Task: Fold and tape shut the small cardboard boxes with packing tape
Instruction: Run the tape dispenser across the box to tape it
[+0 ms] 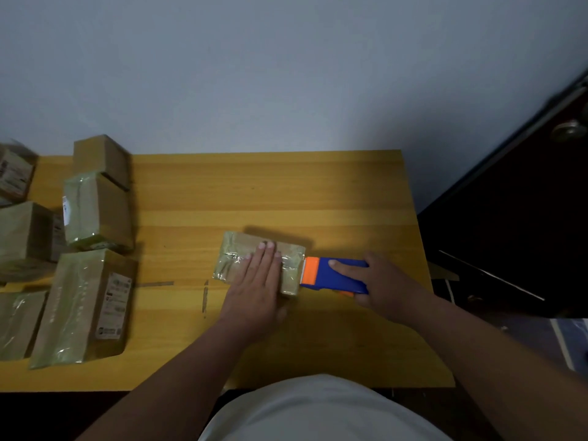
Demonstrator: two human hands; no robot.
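— Closest to us, our white shirt (318,409) fills the bottom edge; what are our hands doing beyond it?

— Our left hand (257,281) lies flat, fingers straight, on the small cardboard box (235,259) near the middle of the wooden table (254,186), probably to stop it sliding. Our right hand (378,281) grips the blue-and-orange tape dispenser (331,275), its orange end against the box's right edge.

— Why there?

— We judge it's placed to finish the tape strip.

— And the rest?

— Taped boxes (86,300) crowd the left side, well apart.
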